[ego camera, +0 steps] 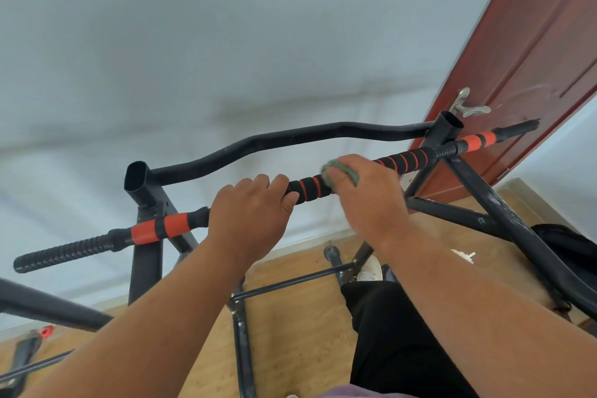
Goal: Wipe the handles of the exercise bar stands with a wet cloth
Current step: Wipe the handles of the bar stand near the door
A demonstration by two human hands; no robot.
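We face a pale white wall (193, 42) above a light wooden floor (290, 333), with a reddish-brown wooden door (533, 58) and its silver lever handle (468, 107) at the right. In front of us stands the black metal exercise bar stand (147, 255), its curved black upper tube (290, 136) running between two open-topped uprights. Just below it lies the straight black foam-covered handle bar with orange rings (307, 189), which reaches past both uprights. Our left hand (250, 220) grasps this bar from above, fingers curled over the far side, left of the middle. Our right hand (368, 194) clenches a crumpled grey-green cloth (342, 171) and presses it onto the bar just beside the left hand, the thumb on the cloth. Below, we see a black trouser leg (387, 333) and a white shoe (370, 268) between the stand's lower struts.
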